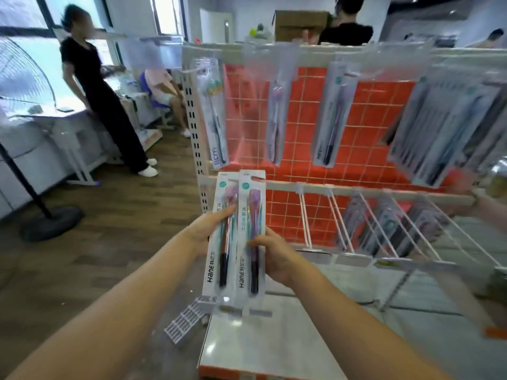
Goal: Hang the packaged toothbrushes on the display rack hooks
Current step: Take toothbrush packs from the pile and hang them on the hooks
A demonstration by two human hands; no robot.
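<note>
Toothbrush packs: two packaged toothbrushes held side by side, upright and slightly tilted, near the front of the display rack; left pack [219,237], right pack [251,237]
Left hand: left hand [204,231] grips the left pack along its left edge, thumb lying across the front toward the brush head
Right hand: right hand [274,256] pinches the right pack at mid-height, fingers [256,242] curled onto its front, palm behind its right edge
Pack print: both show a dark-handled brush with a pinkish head and the lettering "Hane" low on the card
Display rack: white frame with an orange grid back panel [301,127]
Upper row: hanging packs [336,113] spread across the far rail, blurred
Lower row: white wire hooks [340,218] jut out toward the near side, right of the hands; more packs [384,223] hang behind them
Surroundings: person in black [93,86] stands far left; standing fan [24,78] at the left edge
</note>
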